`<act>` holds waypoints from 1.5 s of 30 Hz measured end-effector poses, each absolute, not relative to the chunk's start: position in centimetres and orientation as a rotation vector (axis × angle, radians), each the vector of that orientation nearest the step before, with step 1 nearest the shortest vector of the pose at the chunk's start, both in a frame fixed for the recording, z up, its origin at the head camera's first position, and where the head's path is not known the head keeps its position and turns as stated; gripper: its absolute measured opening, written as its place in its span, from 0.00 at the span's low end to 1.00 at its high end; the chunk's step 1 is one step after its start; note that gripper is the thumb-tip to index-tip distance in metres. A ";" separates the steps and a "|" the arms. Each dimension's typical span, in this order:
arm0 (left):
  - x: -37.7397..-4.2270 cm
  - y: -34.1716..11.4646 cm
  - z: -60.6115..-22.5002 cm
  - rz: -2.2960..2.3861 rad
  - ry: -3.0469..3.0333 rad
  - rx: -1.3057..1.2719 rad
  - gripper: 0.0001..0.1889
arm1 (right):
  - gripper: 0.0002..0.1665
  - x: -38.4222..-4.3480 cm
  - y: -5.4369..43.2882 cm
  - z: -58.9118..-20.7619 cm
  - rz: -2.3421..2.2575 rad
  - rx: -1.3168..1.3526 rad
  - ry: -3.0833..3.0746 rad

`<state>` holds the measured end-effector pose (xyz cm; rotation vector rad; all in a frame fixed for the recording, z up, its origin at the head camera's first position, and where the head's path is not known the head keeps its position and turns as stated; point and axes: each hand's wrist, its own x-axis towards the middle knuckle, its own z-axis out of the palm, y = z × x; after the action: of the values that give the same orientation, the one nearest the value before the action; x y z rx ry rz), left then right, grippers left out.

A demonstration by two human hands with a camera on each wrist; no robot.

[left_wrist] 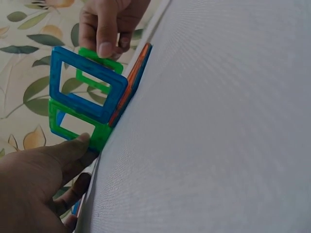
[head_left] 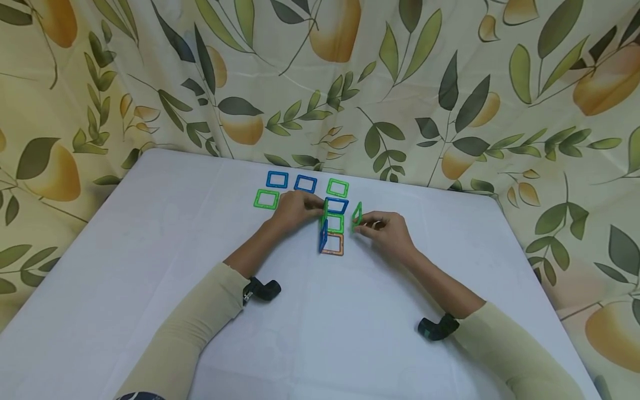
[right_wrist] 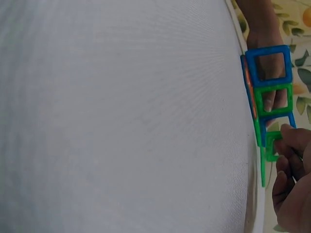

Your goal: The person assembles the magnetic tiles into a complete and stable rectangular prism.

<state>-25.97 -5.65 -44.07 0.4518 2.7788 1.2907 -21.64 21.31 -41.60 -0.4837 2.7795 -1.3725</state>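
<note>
Magnetic tile frames form a small structure mid-table. An orange tile (head_left: 332, 253) and a green tile (head_left: 336, 230) lie end to end. Along their left side stand a blue tile (left_wrist: 54, 73) and a green tile (left_wrist: 52, 116). One more blue tile (head_left: 338, 211) is at the far end; whether it lies flat or stands is hard to tell. My left hand (head_left: 295, 211) pinches the standing green tile near its edge. My right hand (head_left: 390, 230) holds another green tile (head_left: 357, 216) upright, just right of the structure and apart from it.
Loose tiles lie towards the table's back edge: two blue ones (head_left: 270, 185), a green one (head_left: 256, 198) left of my left hand, and a green one (head_left: 338, 180) behind the structure. A patterned cloth (head_left: 400, 111) hangs behind the white table (head_left: 350, 333).
</note>
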 end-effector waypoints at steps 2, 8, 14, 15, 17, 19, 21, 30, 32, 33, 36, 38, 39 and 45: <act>-25.9 -5.6 -44.1 1.292 2.779 0.449 0.15 | 0.08 -21.5 21.2 -41.5 -1.371 -0.497 2.776; -25.9 -5.6 -44.1 1.290 2.779 0.464 0.15 | 0.08 -21.1 20.8 -41.4 -1.357 -0.519 2.779; -26.0 -5.6 -44.1 1.285 2.783 0.460 0.15 | 0.08 -21.0 20.6 -41.5 -1.352 -0.541 2.781; -26.0 -5.6 -44.1 1.285 2.786 0.459 0.15 | 0.08 -21.0 20.6 -41.4 -1.352 -0.546 2.782; -26.1 -5.6 -44.2 1.282 2.789 0.455 0.15 | 0.08 -21.1 20.5 -41.4 -1.350 -0.551 2.785; -26.1 -5.7 -44.1 1.282 2.789 0.453 0.15 | 0.08 -21.0 20.4 -41.4 -1.354 -0.556 2.785; -26.1 -5.7 -44.1 1.278 2.788 0.452 0.15 | 0.08 -21.0 20.3 -41.3 -1.358 -0.570 2.781; -26.1 -5.6 -44.1 1.269 2.783 0.447 0.16 | 0.09 -21.1 19.9 -41.6 -1.364 -0.622 2.764; -26.0 -5.6 -44.1 1.272 2.784 0.449 0.16 | 0.09 -21.1 19.8 -41.6 -1.362 -0.620 2.764; -26.0 -5.6 -44.1 1.274 2.783 0.450 0.16 | 0.09 -21.1 19.8 -41.6 -1.361 -0.619 2.764; -26.0 -5.7 -44.1 1.281 2.782 0.454 0.16 | 0.09 -21.1 19.7 -41.6 -1.354 -0.623 2.769; -26.1 -5.7 -44.1 1.283 2.786 0.465 0.15 | 0.09 -21.1 19.6 -41.7 -1.351 -0.620 2.771; -26.1 -5.7 -44.1 1.283 2.787 0.469 0.15 | 0.09 -21.1 19.6 -41.7 -1.348 -0.618 2.772; -26.1 -5.8 -44.1 1.276 2.791 0.483 0.15 | 0.09 -21.3 19.3 -41.7 -1.336 -0.609 2.768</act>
<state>-26.10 -5.77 -44.06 0.4831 2.7915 1.2762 -21.33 19.31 -41.69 -0.6087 2.7678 -1.3357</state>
